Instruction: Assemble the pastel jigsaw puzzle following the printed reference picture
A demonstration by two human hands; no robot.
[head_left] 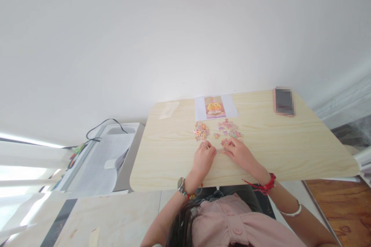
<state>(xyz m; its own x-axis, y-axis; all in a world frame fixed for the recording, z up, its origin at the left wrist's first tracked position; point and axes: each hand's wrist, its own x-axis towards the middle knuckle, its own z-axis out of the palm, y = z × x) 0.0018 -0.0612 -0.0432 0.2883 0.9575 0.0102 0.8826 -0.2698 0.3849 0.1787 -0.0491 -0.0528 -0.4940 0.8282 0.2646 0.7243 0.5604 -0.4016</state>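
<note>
Apparently, the step in hand is piecing together a small jigsaw strip near the front of a pale wood-grain tabletop. The left hand and right hand bend their fingers at its two ends; whether they pinch it, I cannot tell. Next calls, probably, for careful edge alignment. Beyond lie a dense jigsaw pile, a looser jigsaw cluster and a printed picture sheet. A white wall stands behind; a paper-topped cabinet, left.
</note>
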